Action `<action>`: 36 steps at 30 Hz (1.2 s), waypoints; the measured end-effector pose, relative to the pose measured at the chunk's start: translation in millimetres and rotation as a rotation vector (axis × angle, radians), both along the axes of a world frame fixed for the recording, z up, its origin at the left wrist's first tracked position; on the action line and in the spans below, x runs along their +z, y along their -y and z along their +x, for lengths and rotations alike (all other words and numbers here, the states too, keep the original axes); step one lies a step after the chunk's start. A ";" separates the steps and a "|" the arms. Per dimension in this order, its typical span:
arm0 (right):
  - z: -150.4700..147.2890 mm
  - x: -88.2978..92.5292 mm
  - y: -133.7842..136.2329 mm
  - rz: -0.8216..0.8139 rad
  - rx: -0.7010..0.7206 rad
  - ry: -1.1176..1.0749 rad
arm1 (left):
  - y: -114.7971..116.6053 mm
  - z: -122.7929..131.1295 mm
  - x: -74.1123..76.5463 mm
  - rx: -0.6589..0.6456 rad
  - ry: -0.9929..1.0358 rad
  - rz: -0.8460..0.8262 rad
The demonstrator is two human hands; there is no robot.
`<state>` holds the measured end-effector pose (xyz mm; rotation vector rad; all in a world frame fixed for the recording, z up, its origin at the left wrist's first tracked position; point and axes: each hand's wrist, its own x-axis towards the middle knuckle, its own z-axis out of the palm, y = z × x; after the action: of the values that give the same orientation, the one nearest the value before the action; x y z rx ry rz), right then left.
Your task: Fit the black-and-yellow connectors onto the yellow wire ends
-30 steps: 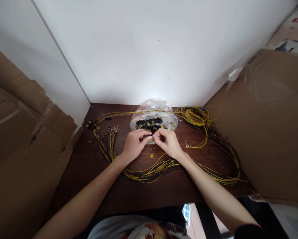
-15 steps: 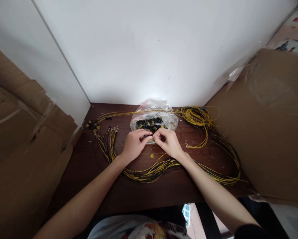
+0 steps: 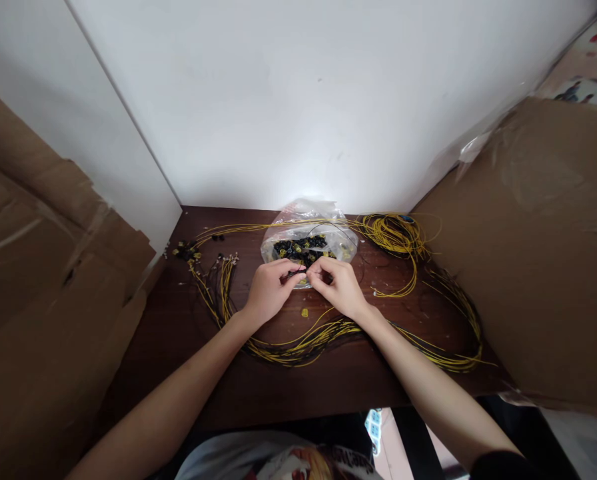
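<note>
My left hand point(image 3: 271, 288) is closed in a pinch on a thin black wire point(image 3: 294, 272). My right hand point(image 3: 339, 285) pinches at the same spot, its fingertips almost meeting those of the left; what it holds is too small and hidden to make out. Just behind both hands lies an open clear plastic bag point(image 3: 308, 212) with many small black and yellow connector pieces point(image 3: 298, 250) in it. On the table near me, below the hands, sits one loose yellow piece point(image 3: 304, 312). A long bundle of yellow and black wires point(image 3: 293, 352) curves beneath my forearms.
A coil of yellow wire point(image 3: 393, 233) lies at the back right of the dark brown table point(image 3: 278, 397). Wire ends with yellow and black connectors point(image 3: 186, 252) gather at the left. Cardboard point(image 3: 43, 267) stands at the left, a cardboard box point(image 3: 538, 267) at the right, a white wall point(image 3: 298, 100) behind.
</note>
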<state>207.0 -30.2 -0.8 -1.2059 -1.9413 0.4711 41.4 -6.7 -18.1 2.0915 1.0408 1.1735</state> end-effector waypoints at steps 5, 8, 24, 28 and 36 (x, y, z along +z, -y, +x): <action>-0.1 0.8 -0.6 0.000 0.003 0.005 | -0.1 0.0 -0.2 -0.005 0.004 -0.009; -0.1 1.1 -0.4 -0.001 0.003 0.005 | 0.1 0.0 0.4 -0.007 0.004 -0.005; -0.2 0.6 -0.4 -0.002 0.008 0.010 | -0.2 0.0 -0.4 -0.002 -0.001 -0.027; -0.2 0.2 -0.5 0.000 0.014 0.011 | 0.1 -0.1 0.7 -0.001 0.001 -0.039; 0.8 0.3 -0.9 0.027 0.048 0.029 | -1.4 -1.3 1.8 -0.016 0.003 -0.010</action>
<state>207.8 -29.3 -0.5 -1.1572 -1.9991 0.4528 40.2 -5.3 -16.2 2.0864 1.0248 1.1605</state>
